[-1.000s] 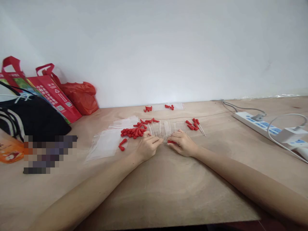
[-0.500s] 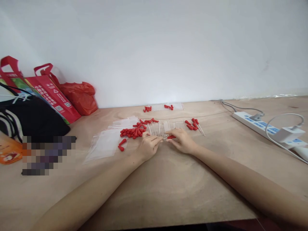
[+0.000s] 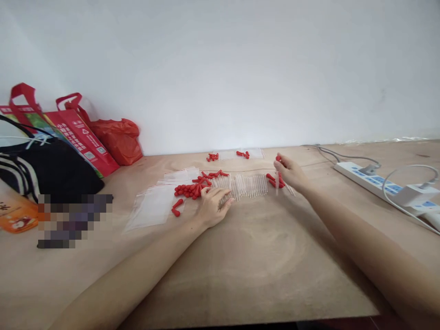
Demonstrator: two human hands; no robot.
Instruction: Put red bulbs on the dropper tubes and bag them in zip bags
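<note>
My right hand (image 3: 290, 172) pinches a dropper by its red rubber bulb (image 3: 278, 157). The dropper's clear tube, blurred, hangs down above a small group of red bulbs (image 3: 275, 180) and finished-looking droppers on the table's right. Beside the row of clear glass tubes (image 3: 250, 184), my left hand (image 3: 215, 207) rests on the table with thumb and fingers apart. It covers the near ends of some tubes at the row's left. A heap of loose red bulbs (image 3: 192, 189) lies left of that hand, and two more bulbs (image 3: 176, 208) sit nearer me.
Clear zip bags (image 3: 151, 208) lie flat at the left. Against the wall are bags holding more bulbs and tubes (image 3: 231, 155). A white power strip (image 3: 378, 178) with cables stands right; red bags (image 3: 80, 137) and a black bag (image 3: 51, 172) stand left.
My right hand has moved away from my left, to the right and up, with the dropper in it. My left hand's fingers have parted; the view has shifted slightly.
</note>
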